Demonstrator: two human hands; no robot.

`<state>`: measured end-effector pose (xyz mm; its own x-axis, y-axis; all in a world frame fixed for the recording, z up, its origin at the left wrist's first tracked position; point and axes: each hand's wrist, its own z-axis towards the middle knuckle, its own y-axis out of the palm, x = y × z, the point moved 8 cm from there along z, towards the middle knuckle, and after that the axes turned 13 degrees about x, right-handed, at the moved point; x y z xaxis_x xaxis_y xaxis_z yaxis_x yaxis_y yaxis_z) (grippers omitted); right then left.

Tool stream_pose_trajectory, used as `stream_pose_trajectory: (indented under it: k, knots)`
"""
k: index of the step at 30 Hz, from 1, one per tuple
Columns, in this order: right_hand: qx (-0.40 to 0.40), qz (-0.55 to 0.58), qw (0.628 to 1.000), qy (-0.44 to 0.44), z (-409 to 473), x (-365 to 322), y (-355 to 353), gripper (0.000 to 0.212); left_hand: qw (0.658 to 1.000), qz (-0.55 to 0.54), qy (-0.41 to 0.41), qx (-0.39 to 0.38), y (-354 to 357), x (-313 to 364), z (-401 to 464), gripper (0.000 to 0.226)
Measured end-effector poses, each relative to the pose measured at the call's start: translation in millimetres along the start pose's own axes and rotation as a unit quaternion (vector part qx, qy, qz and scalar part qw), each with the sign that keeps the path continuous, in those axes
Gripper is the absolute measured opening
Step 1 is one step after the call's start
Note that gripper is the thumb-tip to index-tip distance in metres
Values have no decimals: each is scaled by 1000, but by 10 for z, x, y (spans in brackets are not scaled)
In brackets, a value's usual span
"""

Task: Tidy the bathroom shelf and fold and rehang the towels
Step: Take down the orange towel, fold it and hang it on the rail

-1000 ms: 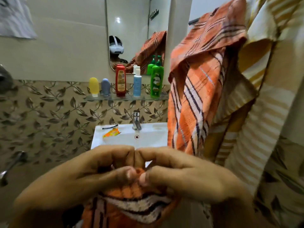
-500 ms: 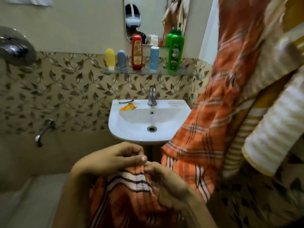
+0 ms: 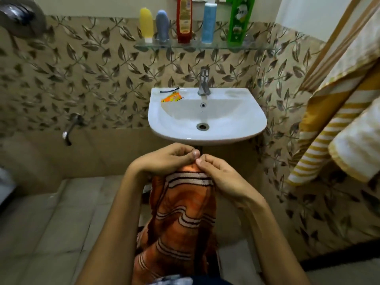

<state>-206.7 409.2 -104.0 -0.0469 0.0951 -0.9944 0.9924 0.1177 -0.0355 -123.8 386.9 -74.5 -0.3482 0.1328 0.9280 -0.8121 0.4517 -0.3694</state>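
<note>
Head view: left hand & right hand meet fingertip to fingertip, both pinching top edge of orange striped cloth towel, which hangs down betw. the forearms. White ceramic sink just beyond hands; glass shelf w/ bottles above it. Yellow-white striped towel hangs well to the right.

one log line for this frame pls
step: fold towel | left hand: pinching top edge of orange striped towel | right hand: pinching same edge | towel: hanging below sink
</note>
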Motion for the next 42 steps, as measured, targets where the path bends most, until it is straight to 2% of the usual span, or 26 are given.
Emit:
stream_pose_trajectory:
  k: [3,6,9,11,14,17,19,21,24,26,28,30,32,34,36,39,40,42]
  knots:
    - [38,8,998,-44,3,-70,-22,23,1000,-20,-8,0,-6,-59,-4,31]
    - [57,45,995,-65,8,-168,-26,22,999,-1,-28,-35,46,-163,-30,24]
    - [102,84,988,-84,17,-268,-108,23,997,-30,-58,-48,29,-261,-58,15]
    - [131,130,979,-86,19,-301,-220,24,997,-25,-58,-53,-10,-336,-72,23]
    - [139,173,970,-97,10,-384,-379,27,992,-21,-66,-105,84,-480,-119,21]
    - [154,228,956,-97,-1,-461,-528,29,983,8,-110,-147,228,-713,-129,26]
    - [192,265,941,-88,13,-457,-698,28,973,56,-153,-163,263,-905,-132,32]
    - [246,300,918,-80,24,-436,-947,22,964,107,-199,-143,217,-1129,-130,33]
    - [307,302,897,-103,14,-422,-1316,17,956,201,-207,-52,71,-1382,-102,18]
    - [327,259,902,-108,21,-374,-1456,16,954,221,-201,-12,10,-1432,-124,19]
    - [348,139,921,-103,46,-288,-1488,22,959,209,-189,8,-32,-1393,-105,25]
    - [313,-35,944,-101,101,-156,-1331,18,968,186,-166,10,-44,-1245,-62,15]
    - [173,-165,969,-67,147,125,-921,46,981,145,-129,18,-39,-996,-15,17]
    - [30,-249,967,-45,121,413,-484,62,990,99,-95,10,2,-756,8,17]
    - [-52,-312,946,-68,89,544,-189,50,994,74,-83,-7,49,-600,-19,16]
    - [-47,-348,926,-136,161,477,-99,29,995,62,-80,18,13,-558,-35,17]
    - [-37,-327,934,-140,177,441,-104,30,993,66,-82,45,-37,-574,-33,16]
    - [2,-227,969,-93,206,402,-157,41,985,102,-80,116,-184,-630,-16,17]
